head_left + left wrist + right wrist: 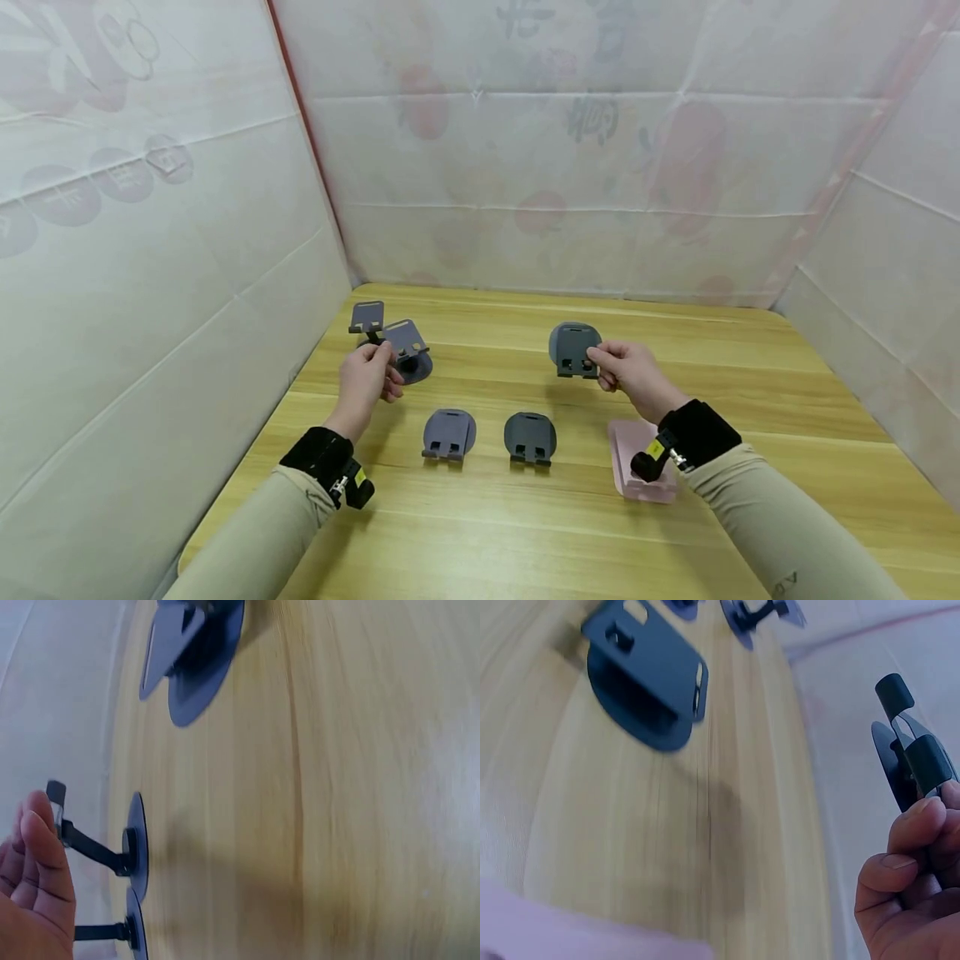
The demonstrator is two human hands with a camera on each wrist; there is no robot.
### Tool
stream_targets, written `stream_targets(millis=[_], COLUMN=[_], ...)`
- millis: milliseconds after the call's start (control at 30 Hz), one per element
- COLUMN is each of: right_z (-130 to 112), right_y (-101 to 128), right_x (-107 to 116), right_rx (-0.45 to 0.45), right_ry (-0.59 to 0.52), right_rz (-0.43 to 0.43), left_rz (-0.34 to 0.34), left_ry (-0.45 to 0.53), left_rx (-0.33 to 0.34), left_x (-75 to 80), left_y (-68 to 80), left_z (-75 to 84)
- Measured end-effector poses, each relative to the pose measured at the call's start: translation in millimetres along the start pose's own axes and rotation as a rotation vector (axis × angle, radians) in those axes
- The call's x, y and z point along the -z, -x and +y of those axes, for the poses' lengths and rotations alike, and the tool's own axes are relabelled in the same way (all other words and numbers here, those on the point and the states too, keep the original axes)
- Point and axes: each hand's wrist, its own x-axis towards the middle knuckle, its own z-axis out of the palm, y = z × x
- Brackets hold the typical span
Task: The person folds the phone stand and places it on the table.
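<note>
In the head view my left hand (363,382) is at the back left, pinching the lower left edge of an unfolded grey-purple phone stand (405,335). That stand's round base rests on the table; in the left wrist view my fingers (46,844) partly hide its plate. Just left of it stands another unfolded phone stand (367,317). My right hand (633,373) grips a folded dark grey phone stand (576,350) by its lower right edge, raised off the table. In the right wrist view two hooked lips of this stand (928,761) show above the fingers.
Nearer the front lie a folded grey-purple stand (448,433) and a folded dark grey stand (530,437). A pink stand (628,467) lies under my right wrist, partly hidden. White fabric walls (525,167) enclose the wooden table (480,533) at the back and sides.
</note>
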Motion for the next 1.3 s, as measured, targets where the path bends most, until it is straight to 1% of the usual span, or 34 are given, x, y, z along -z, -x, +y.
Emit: stream_targets(millis=[200, 367, 567, 733, 833, 967, 1100, 1267, 1300], right_z=[13, 24, 38, 47, 50, 54, 57, 58, 58], right_y=[-1, -1, 1, 3, 3, 3, 5, 6, 6], right_x=[20, 35, 50, 57, 58, 60, 63, 66, 65], right_rx=[-0.033, -0.095, -0.164, -0.214, -0.238, -0.268, -0.289, -0.296, -0.307], right_ry=[-0.026, -0.025, -0.023, -0.038, -0.041, -0.021, -0.002, 0.001, -0.003], right_rz=[0.041, 0.064, 0.062, 0.056, 0.054, 0.043, 0.019, -0.019, -0.014], left_rz=[0.021, -0.015, -0.041, -0.068, -0.083, -0.089, -0.099, -0.108, -0.109], left_ry=[-0.1, -0.12, -0.104, -0.022, 0.019, 0.053, 0.076, 0.092, 0.095], left_rx=[0.064, 0.141, 0.21, 0.249, 0.261, 0.258, 0.259, 0.243, 0.24], left_x=[6.0, 7.9, 6.4, 5.1, 4.6, 3.3, 2.2, 0.2, -0.4], left_y=[-5.5, -8.2, -12.7, -16.6, -18.6, -21.0, -22.4, -23.3, -23.4], left_z=[-5.7, -5.1, -5.3, -8.0, -9.8, -11.5, -11.0, -9.3, -9.0])
